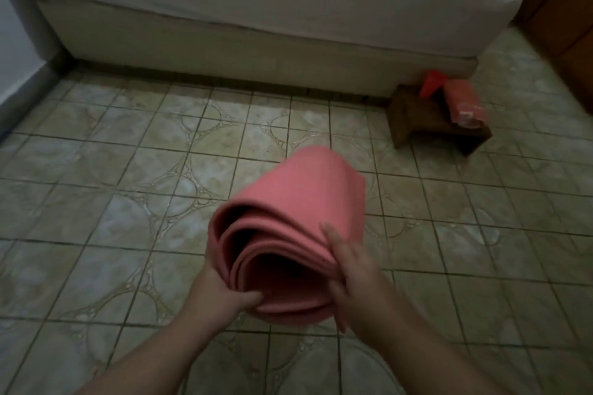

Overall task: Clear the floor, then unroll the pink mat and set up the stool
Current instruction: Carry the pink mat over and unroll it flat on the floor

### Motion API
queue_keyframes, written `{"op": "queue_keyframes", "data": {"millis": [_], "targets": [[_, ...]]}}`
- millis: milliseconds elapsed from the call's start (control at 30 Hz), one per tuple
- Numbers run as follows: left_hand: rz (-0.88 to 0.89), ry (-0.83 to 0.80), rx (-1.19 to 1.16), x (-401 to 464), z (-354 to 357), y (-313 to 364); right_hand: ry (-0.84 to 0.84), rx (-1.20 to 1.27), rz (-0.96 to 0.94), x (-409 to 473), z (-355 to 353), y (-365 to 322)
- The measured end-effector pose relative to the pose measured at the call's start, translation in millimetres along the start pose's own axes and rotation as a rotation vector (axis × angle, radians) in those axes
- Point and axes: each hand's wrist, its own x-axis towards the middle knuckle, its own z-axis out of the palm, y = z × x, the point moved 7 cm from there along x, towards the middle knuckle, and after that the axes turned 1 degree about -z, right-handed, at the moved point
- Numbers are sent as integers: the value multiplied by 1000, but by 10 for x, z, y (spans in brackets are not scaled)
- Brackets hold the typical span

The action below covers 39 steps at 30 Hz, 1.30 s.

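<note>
Left hand [224,295] grips the rolled mat [288,228] at its open end, thumb hooked inside; right hand [356,279] clasps its right side, holding it above the floor [96,202]; far right, the stool [430,125] sits by the bed [224,9]

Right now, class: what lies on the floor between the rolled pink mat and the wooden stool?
Nothing: in the head view, only bare tiled floor separates the pink mat from the stool.
</note>
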Motion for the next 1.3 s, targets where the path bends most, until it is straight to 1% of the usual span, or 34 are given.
{"op": "queue_keyframes", "data": {"millis": [33, 100, 167, 233, 267, 333, 367, 433, 500, 600, 667, 800, 833, 867, 900, 967, 1000, 1033, 1100, 1133, 1167, 1233, 1267, 1300], "targets": [[-15, -28, 9, 58, 97, -338, -59, -39, 13, -3, 324, 190], [-17, -147, 79, 186, 363, -870, -186, -79, 5, -56, 978, 514], [-24, -195, 127, 388, 555, -1420, -241, -50, 26, -80, 1514, 824], [-34, -337, 248, 649, 817, -1894, -225, -15, 70, -5, 1890, 1205], [23, -430, 299, 748, 942, -2051, -207, 1, 86, 58, 2051, 1405], [96, -597, 279, 894, 1179, -2293, -192, 16, 121, 174, 2345, 1806], [113, -626, 232, 969, 1297, -2396, -200, 12, 122, 228, 2476, 1975], [128, -626, 193, 1077, 1507, -2555, -250, -44, 110, 301, 2723, 2202], [177, -593, 312, 1127, 1621, -2676, -294, -124, 76, 345, 2883, 2283], [184, -568, 394, 1098, 1631, -2774, -274, -161, 23, 370, 2913, 2183], [191, -549, 466, 1103, 1624, -2805, -270, -157, -6, 365, 2927, 2063], [161, -537, 552, 1158, 1515, -3003, -378, -117, -43, 357, 3091, 2002], [162, -518, 556, 1176, 1461, -3041, -391, -63, -29, 381, 3097, 2030], [175, -492, 556, 1187, 1407, -3058, -362, 39, -4, 426, 3068, 2069], [206, -469, 555, 1195, 1367, -3055, -280, 194, 38, 481, 3005, 2128], [284, -450, 570, 1179, 1335, -2958, -44, 485, 233, 569, 2844, 2381], [303, -444, 585, 1171, 1337, -2890, 63, 559, 351, 569, 2785, 2552], [311, -438, 596, 1174, 1347, -2833, 125, 574, 449, 532, 2755, 2696], [304, -432, 608, 1186, 1378, -2782, 121, 475, 630, 435, 2766, 2926], [299, -439, 608, 1188, 1399, -2782, 78, 489, 701, 400, 2826, 3011], [297, -448, 605, 1190, 1417, -2789, 25, 593, 758, 375, 2895, 3043], [289, -464, 601, 1182, 1422, -2817, -62, 793, 806, 361, 3003, 3028], [276, -465, 601, 1170, 1406, -2836, -54, 838, 809, 375, 3014, 3050], [262, -462, 601, 1164, 1386, -2851, -13, 860, 800, 393, 2997, 3089]]}}
